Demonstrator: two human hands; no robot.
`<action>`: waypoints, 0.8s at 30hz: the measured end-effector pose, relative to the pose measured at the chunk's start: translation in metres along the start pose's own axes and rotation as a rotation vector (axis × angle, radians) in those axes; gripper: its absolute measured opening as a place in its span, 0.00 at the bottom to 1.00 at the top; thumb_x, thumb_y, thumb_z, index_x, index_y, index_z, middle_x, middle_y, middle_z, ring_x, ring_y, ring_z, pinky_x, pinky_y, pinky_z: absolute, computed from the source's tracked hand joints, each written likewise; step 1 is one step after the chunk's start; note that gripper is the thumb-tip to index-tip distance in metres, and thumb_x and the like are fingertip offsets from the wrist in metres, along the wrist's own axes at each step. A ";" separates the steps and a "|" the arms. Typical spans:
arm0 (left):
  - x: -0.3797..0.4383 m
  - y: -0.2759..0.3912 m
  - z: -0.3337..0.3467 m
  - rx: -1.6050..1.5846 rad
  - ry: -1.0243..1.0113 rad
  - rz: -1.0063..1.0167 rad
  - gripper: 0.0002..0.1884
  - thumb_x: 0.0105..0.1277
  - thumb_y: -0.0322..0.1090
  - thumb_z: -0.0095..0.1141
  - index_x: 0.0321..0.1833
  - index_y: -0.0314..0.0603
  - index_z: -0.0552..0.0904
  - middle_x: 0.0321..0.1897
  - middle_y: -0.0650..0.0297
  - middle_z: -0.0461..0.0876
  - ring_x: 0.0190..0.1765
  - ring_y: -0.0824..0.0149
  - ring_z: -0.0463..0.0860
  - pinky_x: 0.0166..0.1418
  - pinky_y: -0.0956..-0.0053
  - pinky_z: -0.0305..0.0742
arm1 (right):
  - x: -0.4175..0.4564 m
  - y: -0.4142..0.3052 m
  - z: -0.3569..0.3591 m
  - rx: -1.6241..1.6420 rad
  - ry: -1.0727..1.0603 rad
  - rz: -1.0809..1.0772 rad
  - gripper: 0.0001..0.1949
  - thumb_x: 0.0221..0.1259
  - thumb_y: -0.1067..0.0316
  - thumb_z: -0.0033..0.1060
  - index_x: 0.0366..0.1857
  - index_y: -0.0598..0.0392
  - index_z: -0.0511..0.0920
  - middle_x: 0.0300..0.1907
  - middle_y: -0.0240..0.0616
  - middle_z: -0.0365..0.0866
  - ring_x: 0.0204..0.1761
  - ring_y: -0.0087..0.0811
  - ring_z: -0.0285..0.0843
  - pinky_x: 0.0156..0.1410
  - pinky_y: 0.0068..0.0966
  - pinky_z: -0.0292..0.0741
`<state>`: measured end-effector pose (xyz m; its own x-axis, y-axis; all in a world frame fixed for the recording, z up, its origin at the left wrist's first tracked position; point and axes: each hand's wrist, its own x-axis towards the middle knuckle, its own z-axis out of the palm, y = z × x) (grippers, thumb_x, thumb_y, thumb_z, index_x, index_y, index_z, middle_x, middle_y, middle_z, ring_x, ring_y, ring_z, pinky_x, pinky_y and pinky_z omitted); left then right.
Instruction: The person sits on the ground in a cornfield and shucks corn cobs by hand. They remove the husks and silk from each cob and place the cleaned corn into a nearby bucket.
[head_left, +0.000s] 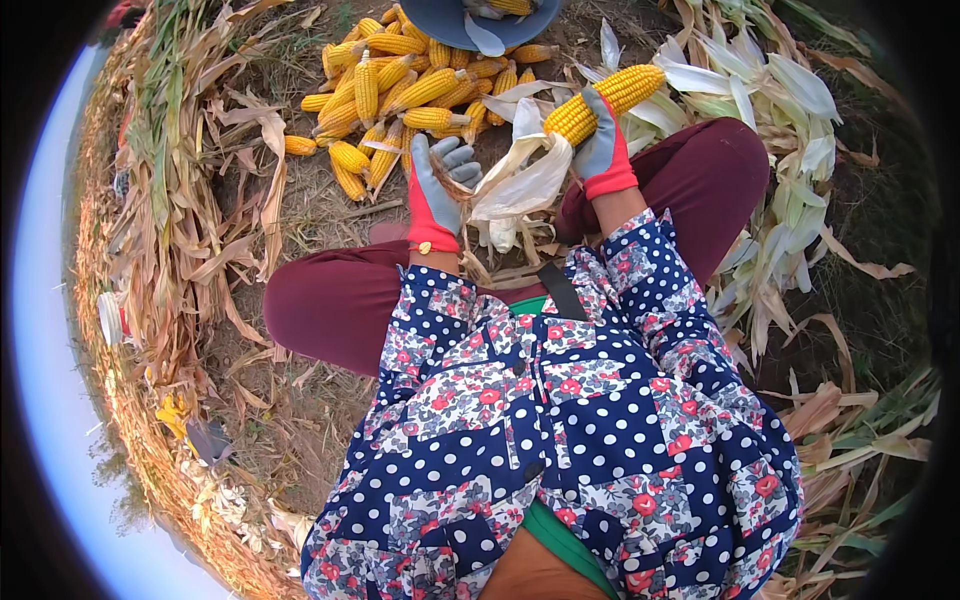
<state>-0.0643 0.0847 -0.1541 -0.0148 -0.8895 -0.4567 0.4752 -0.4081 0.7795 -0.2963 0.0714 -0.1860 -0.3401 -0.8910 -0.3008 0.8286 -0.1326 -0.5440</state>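
My right hand (601, 146), in a grey and red glove, grips a bare yellow corn cob (606, 103) near its lower end. Pale peeled husk leaves (525, 184) hang from the base of that ear, between my hands. My left hand (444, 180), gloved alike, has its fingers partly curled; brown corn silk or dry husk strands (450, 178) lie across its palm at the edge of the husk. Whether its fingers pinch them cannot be told. Just beyond my left hand lies a pile of husked yellow corn cobs (427, 88).
A grey-blue basin (450, 34) with a cob and husk in it stands beyond the pile. Dry corn stalks (161, 150) are heaped at the left. Loose pale husks (799, 161) lie at the right, beside my folded leg. Another yellow heap (172, 412) shows at the lower left.
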 end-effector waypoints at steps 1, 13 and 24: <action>0.001 -0.002 -0.001 0.066 0.109 0.066 0.36 0.68 0.66 0.44 0.55 0.31 0.74 0.43 0.57 0.82 0.35 0.70 0.82 0.38 0.76 0.77 | 0.002 0.001 -0.001 -0.065 0.037 -0.026 0.19 0.53 0.62 0.71 0.46 0.55 0.76 0.41 0.33 0.79 0.47 0.31 0.78 0.56 0.32 0.76; -0.023 0.023 0.009 0.170 -0.432 -0.202 0.43 0.66 0.73 0.31 0.61 0.36 0.73 0.40 0.57 0.84 0.35 0.67 0.86 0.36 0.73 0.83 | -0.041 0.015 0.034 -1.903 -0.749 -0.895 0.37 0.36 0.53 0.74 0.60 0.30 0.72 0.65 0.34 0.69 0.71 0.46 0.58 0.74 0.62 0.39; -0.029 -0.010 0.018 0.389 -0.339 -0.043 0.29 0.67 0.47 0.58 0.66 0.40 0.68 0.43 0.63 0.79 0.31 0.72 0.82 0.31 0.80 0.77 | -0.044 0.024 0.030 -1.943 -0.296 -0.820 0.37 0.48 0.63 0.65 0.68 0.34 0.64 0.71 0.49 0.57 0.75 0.49 0.48 0.75 0.57 0.37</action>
<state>-0.0843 0.1113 -0.1407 -0.3417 -0.8605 -0.3778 0.1064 -0.4349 0.8942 -0.2484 0.0949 -0.1621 -0.0711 -0.9295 0.3619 -0.8993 -0.0972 -0.4263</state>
